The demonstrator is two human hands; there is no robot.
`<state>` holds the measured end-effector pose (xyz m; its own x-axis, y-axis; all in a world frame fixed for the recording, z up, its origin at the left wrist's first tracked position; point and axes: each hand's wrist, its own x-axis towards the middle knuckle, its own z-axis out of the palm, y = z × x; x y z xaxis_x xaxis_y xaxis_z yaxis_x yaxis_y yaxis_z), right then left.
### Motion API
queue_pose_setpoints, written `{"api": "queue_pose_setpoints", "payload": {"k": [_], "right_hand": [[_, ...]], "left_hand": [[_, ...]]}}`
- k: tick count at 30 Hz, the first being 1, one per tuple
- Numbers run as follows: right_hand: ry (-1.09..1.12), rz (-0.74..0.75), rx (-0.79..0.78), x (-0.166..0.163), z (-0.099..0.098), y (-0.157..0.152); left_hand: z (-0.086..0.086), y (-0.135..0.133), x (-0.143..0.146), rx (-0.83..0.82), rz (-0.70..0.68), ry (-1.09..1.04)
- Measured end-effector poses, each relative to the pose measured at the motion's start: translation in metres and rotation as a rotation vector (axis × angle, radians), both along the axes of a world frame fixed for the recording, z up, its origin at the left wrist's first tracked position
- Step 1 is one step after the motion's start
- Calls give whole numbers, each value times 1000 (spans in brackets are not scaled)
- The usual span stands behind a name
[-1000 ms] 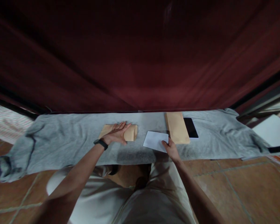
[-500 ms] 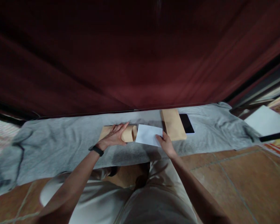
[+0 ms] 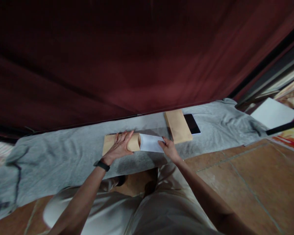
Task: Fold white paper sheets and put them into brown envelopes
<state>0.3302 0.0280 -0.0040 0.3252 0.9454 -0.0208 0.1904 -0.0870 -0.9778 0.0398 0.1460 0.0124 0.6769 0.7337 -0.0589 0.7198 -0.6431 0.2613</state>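
My left hand [image 3: 120,146] grips a brown paper envelope [image 3: 108,141] across its width, thumb on the near side and fingers on the far side. The envelope lies on the grey cloth, and its bulged mouth gapes to the right. Pinched by its right end in my right hand [image 3: 168,147] is a white sheet of paper [image 3: 150,143], slightly curved. The sheet's left edge meets the envelope's mouth; how far it reaches inside is hidden. Beyond my right hand lies a stack of brown envelopes [image 3: 178,126], partly over a dark-screened tablet [image 3: 193,124].
Grey cloth [image 3: 63,153] covers a long, narrow bench. Behind it rises a dark red curtain-like surface [image 3: 147,65]. A white board-like item [image 3: 274,112] and a colourful printed sheet [image 3: 291,138] are at the right. Below is brown tiled floor [image 3: 235,176].
My right hand has moved the white paper left, up to the envelope's mouth. My left hand keeps its grip on the envelope. The view has tilted slightly.
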Motion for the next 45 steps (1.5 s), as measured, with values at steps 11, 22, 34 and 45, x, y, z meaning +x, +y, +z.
{"api": "queue_pose_setpoints", "payload": {"k": [11,22,34,45], "right_hand": [[-33,112,-81,9,-7,6],[-110,74,-143,-7,-15,13],[-65,-4,-128,-2,-25,14],[33,60,-136,-27,-29,30]], "left_hand": [[2,-6,5,39,4,26],[3,-12,13,36,-6,31],[-2,-10,16,25,-31,7],[-6,-13,28,2,-70,5]]}}
